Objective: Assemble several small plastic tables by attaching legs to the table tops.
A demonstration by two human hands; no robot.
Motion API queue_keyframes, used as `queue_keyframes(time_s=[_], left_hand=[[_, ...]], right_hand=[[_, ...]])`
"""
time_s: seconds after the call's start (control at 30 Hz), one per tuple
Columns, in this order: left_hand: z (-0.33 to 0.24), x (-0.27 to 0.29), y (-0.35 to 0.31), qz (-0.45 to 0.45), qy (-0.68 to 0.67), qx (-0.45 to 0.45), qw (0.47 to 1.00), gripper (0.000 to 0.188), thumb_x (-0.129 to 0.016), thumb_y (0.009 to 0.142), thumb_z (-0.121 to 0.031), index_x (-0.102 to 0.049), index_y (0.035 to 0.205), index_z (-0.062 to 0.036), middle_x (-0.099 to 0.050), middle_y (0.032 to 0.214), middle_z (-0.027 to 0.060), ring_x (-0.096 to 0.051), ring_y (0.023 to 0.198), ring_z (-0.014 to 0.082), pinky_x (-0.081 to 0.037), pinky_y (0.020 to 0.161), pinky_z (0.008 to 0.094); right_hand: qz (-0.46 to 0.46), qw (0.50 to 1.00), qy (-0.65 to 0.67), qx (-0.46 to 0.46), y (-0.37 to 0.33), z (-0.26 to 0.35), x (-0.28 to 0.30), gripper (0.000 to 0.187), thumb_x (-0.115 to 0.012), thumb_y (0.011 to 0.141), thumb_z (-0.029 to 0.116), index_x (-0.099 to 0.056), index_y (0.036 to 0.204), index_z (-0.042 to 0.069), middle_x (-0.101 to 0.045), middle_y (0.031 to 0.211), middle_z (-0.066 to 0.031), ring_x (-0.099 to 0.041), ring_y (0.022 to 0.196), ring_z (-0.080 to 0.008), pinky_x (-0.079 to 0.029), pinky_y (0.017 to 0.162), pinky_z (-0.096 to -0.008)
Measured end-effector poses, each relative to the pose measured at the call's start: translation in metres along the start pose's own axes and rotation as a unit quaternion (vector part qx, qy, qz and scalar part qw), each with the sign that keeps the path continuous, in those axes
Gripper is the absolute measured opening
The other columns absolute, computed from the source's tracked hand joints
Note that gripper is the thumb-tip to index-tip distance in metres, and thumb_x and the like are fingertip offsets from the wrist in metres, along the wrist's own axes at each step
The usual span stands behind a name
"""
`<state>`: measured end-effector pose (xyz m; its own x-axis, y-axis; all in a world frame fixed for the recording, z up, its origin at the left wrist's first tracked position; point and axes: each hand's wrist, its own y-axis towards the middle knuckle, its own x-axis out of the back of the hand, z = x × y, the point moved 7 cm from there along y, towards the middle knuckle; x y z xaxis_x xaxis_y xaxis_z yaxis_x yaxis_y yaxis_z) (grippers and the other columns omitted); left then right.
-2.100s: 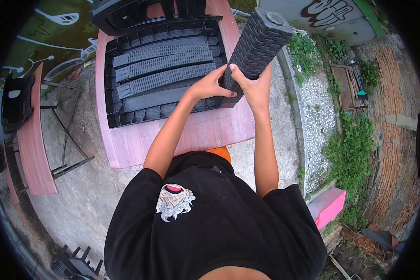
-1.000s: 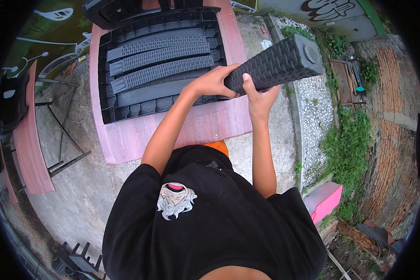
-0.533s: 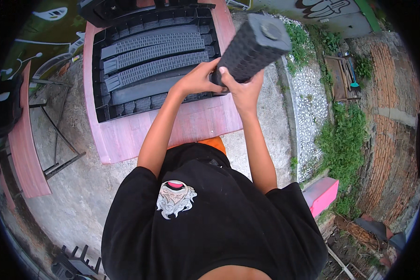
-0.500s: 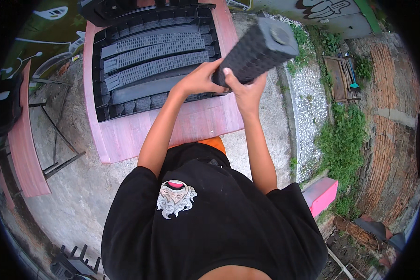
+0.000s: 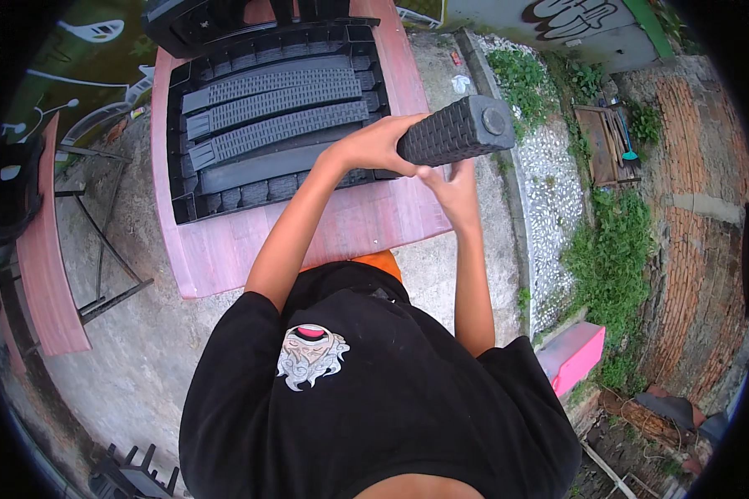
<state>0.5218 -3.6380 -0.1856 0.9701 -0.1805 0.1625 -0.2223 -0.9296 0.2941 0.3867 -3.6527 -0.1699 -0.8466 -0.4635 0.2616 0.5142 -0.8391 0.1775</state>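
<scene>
A thick black plastic furniture leg (image 5: 449, 133) with a woven texture is held up over the table's right edge. A round disc shows on its far right end. My left hand (image 5: 374, 148) is closed round its near left end. Beneath the leg, my right hand (image 5: 453, 193) has its thumb close to the left fingertips, and its other fingers go up behind the leg, where their tips are hidden. On the left lies a black plastic frame (image 5: 179, 179) with ribbed edges. Several long textured black slats (image 5: 279, 133) lie side by side inside it.
The frame lies on a pink wood-look table (image 5: 308, 237). Behind it stands another black plastic piece (image 5: 225, 25). A second pink tabletop (image 5: 50, 274) is at the left. A pink box (image 5: 578, 358), plants (image 5: 616, 258) and a brick wall (image 5: 699, 249) are on the right.
The leg has swung lower and flatter, its disc end coming nearer and slightly left. My left hand wraps further over it, while the right hand has slipped lower, under the leg.
</scene>
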Motion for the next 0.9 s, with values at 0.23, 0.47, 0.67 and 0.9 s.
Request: queue_keyframes(time_s=[0.23, 0.47, 0.67, 0.9], left_hand=[[-0.002, -0.003, -0.007, -0.006, 0.011, 0.043, 0.999, 0.068, -0.074, 0.064, -0.012, -0.05, 0.127, -0.0013, -0.065, 0.085, 0.0119, -0.063, 0.074, 0.0186, -0.049, 0.072, 0.032], [0.01, 0.006, -0.056, -0.033, 0.105, 0.051, 0.993, 0.089, -0.078, 0.072, -0.034, -0.033, 0.144, -0.0067, -0.037, 0.145, 0.0206, -0.034, 0.136, 0.0336, -0.027, 0.112, 0.0416], [0.078, 0.099, -0.172, -0.282, 0.37, 0.215, 0.859, 0.067, -0.072, 0.077, -0.028, -0.044, 0.135, -0.0094, -0.051, 0.13, 0.0138, -0.044, 0.125, 0.033, -0.039, 0.098, 0.0473], [0.141, 0.145, -0.197, -0.096, 0.654, 0.3, 0.688, 0.074, -0.077, 0.07, -0.029, -0.043, 0.134, -0.0153, -0.044, 0.135, 0.0069, -0.041, 0.125, 0.0298, -0.037, 0.093, 0.0534]], right_hand=[[-0.008, 0.913, -0.277, 0.3, 0.009, 0.131, 0.019, 0.063, -0.06, 0.089, 0.042, -0.043, 0.135, 0.002, -0.042, 0.139, -0.0205, -0.035, 0.133, -0.0368, -0.024, 0.11, -0.0461], [-0.116, 0.873, -0.258, 0.397, -0.007, 0.147, 0.021, 0.049, -0.052, 0.093, 0.038, -0.048, 0.126, 0.002, -0.044, 0.135, -0.0243, -0.046, 0.122, -0.0376, -0.036, 0.103, -0.0497], [-0.068, 0.906, -0.128, 0.397, -0.052, 0.147, 0.028, 0.038, -0.042, 0.099, 0.029, -0.049, 0.117, -0.003, -0.057, 0.107, -0.0194, -0.057, 0.089, -0.03, -0.049, 0.077, -0.0429], [0.186, 0.95, -0.135, 0.211, -0.039, 0.122, -0.088, 0.021, -0.057, 0.09, 0.011, -0.062, 0.104, -0.003, -0.064, 0.086, -0.0139, -0.061, 0.077, -0.0238, -0.05, 0.072, -0.0359]])
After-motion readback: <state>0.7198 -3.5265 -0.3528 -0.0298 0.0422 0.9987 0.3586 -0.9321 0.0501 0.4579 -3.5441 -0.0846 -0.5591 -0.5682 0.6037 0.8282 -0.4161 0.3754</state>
